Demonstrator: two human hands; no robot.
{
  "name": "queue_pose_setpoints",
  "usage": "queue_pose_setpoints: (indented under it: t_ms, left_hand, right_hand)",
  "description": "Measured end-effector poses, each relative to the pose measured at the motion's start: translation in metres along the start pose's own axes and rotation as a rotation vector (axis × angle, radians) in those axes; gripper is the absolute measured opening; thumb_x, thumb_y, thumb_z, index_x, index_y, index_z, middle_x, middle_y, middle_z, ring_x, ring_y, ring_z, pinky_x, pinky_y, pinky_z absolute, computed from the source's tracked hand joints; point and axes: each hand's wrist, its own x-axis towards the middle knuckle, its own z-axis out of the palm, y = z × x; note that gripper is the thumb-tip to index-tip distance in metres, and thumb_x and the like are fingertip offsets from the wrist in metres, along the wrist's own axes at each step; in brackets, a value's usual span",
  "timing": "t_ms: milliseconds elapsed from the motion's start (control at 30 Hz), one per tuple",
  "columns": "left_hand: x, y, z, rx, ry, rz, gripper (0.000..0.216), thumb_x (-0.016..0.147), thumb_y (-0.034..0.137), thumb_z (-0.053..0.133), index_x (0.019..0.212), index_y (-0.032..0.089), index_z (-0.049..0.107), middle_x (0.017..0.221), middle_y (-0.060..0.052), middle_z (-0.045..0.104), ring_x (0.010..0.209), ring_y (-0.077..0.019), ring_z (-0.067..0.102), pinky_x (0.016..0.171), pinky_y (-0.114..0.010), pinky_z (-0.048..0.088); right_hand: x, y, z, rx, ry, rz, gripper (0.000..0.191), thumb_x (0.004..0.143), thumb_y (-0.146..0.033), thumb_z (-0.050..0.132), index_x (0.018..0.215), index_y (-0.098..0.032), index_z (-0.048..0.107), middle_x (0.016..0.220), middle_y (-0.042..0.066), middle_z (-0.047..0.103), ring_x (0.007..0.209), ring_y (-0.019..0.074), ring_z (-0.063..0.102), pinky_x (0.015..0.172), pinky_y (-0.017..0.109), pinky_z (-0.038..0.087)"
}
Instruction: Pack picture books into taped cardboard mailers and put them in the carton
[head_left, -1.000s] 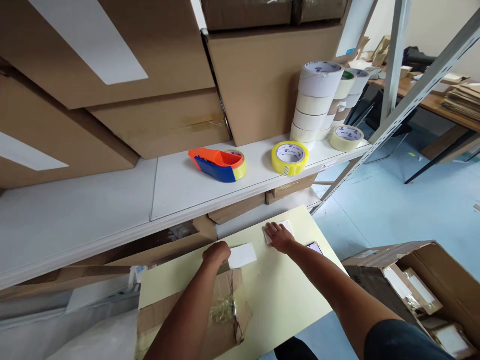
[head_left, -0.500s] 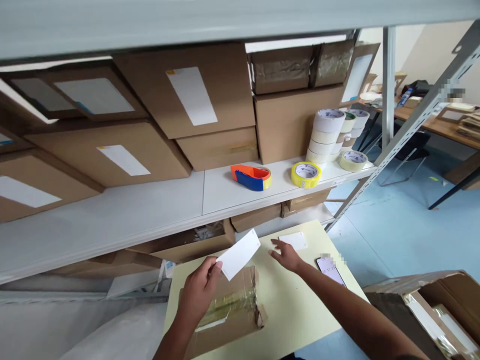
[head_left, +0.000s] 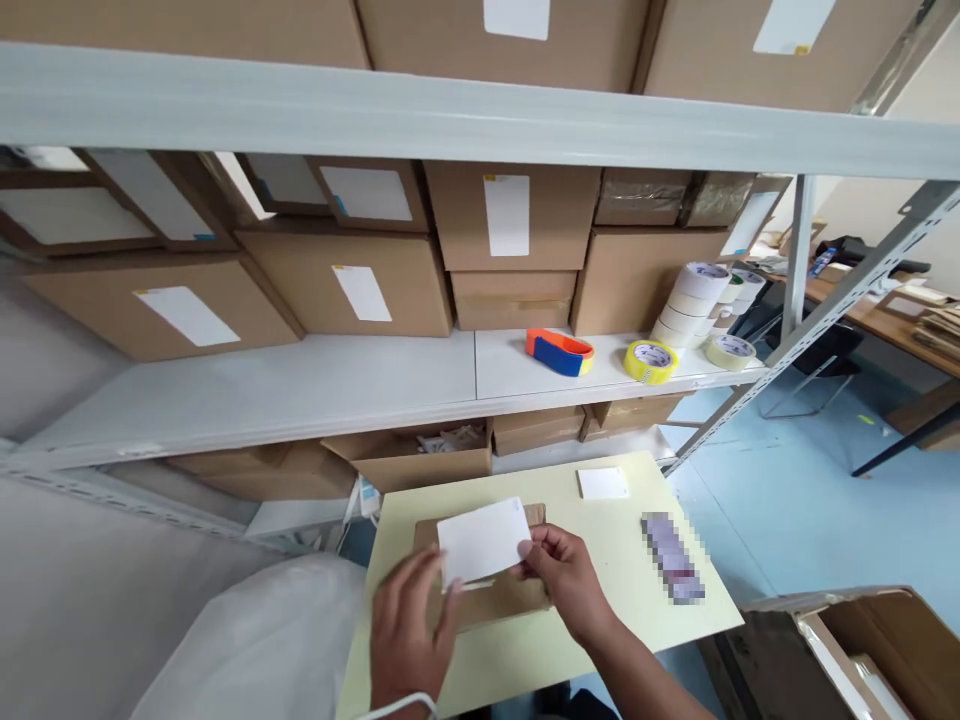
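A blank-looking white label (head_left: 484, 540) with small print at one corner is held over a taped cardboard box (head_left: 510, 600). My right hand (head_left: 562, 580) pinches the label's right edge between thumb and fingers. At the label's left edge is my left hand (head_left: 412, 620), its fingers and thumb apart; whether they touch the label is hard to tell. The box lies on a pale yellow table (head_left: 600, 610). Another white label or small stack (head_left: 602, 483) rests near the table's far edge.
A pixelated phone (head_left: 673, 558) lies on the table's right. Behind, a grey shelf (head_left: 360, 375) carries boxes, an orange-and-blue tape dispenser (head_left: 559, 352), a yellow tape roll (head_left: 651, 361) and stacked white rolls (head_left: 688, 305). An open carton (head_left: 832, 650) stands at lower right.
My right hand has moved left from beside the far label and taken the held label's right edge. My left hand has loosened its pinch. The view has shifted left.
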Motion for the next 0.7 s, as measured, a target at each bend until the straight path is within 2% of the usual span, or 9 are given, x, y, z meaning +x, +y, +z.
queue_pose_setpoints:
  t_ms: [67, 133, 233, 333, 500, 700]
  left_hand:
    - [-0.010, 0.010, 0.000, 0.006, -0.015, 0.283, 0.035, 0.091, 0.023, 0.068, 0.126, 0.028, 0.066, 0.120, -0.007, 0.074, 0.114, -0.0234, 0.068, 0.101, -0.037, 0.052]
    - [-0.012, 0.019, -0.002, -0.026, -0.032, 0.400, 0.039, 0.091, 0.016, 0.068, 0.128, 0.027, 0.066, 0.119, -0.007, 0.075, 0.112, -0.0217, 0.069, 0.099, -0.035, 0.053]
    - [-0.007, 0.024, -0.008, -0.106, 0.006, 0.359, 0.033, 0.092, 0.014, 0.067, 0.123, 0.026, 0.068, 0.114, -0.006, 0.076, 0.109, -0.0211, 0.070, 0.096, -0.035, 0.055]
    - [-0.003, 0.024, -0.015, -0.215, 0.063, 0.303, 0.027, 0.093, 0.014, 0.067, 0.117, 0.026, 0.071, 0.109, -0.005, 0.077, 0.104, -0.0195, 0.071, 0.091, -0.033, 0.058]
    - [-0.006, 0.025, -0.021, -0.320, 0.086, 0.269, 0.028, 0.091, 0.009, 0.068, 0.116, 0.023, 0.073, 0.106, -0.005, 0.077, 0.100, -0.0178, 0.071, 0.087, -0.030, 0.059]
    - [-0.013, 0.025, -0.021, -0.392, 0.122, 0.270, 0.034, 0.091, 0.006, 0.068, 0.119, 0.023, 0.073, 0.103, -0.004, 0.077, 0.098, -0.0165, 0.071, 0.084, -0.030, 0.060]
  right_hand:
    - [-0.013, 0.003, 0.016, -0.002, -0.043, 0.004, 0.047, 0.069, -0.065, 0.085, 0.087, -0.022, 0.079, 0.075, 0.005, 0.074, 0.067, 0.0224, 0.070, 0.078, 0.044, 0.059]
    - [-0.024, 0.002, 0.029, -0.014, -0.120, -0.011, 0.044, 0.073, -0.064, 0.083, 0.091, -0.023, 0.081, 0.079, 0.004, 0.075, 0.072, 0.0237, 0.071, 0.080, 0.045, 0.059]
    - [-0.039, -0.003, 0.041, -0.017, -0.218, -0.037, 0.041, 0.081, -0.060, 0.078, 0.104, -0.027, 0.082, 0.089, 0.004, 0.078, 0.084, 0.0250, 0.072, 0.087, 0.045, 0.058]
    - [-0.045, -0.005, 0.045, -0.020, -0.247, -0.042, 0.039, 0.084, -0.054, 0.078, 0.111, -0.025, 0.080, 0.094, 0.006, 0.079, 0.088, 0.0242, 0.071, 0.090, 0.044, 0.057]
    - [-0.047, 0.008, 0.045, -0.018, -0.133, -0.020, 0.034, 0.081, -0.050, 0.083, 0.096, -0.020, 0.081, 0.084, 0.005, 0.077, 0.076, 0.0192, 0.070, 0.081, 0.038, 0.058]
    - [-0.049, 0.011, 0.049, -0.035, -0.132, -0.044, 0.030, 0.082, -0.048, 0.083, 0.081, -0.019, 0.076, 0.075, 0.003, 0.074, 0.074, 0.0170, 0.069, 0.078, 0.033, 0.057]
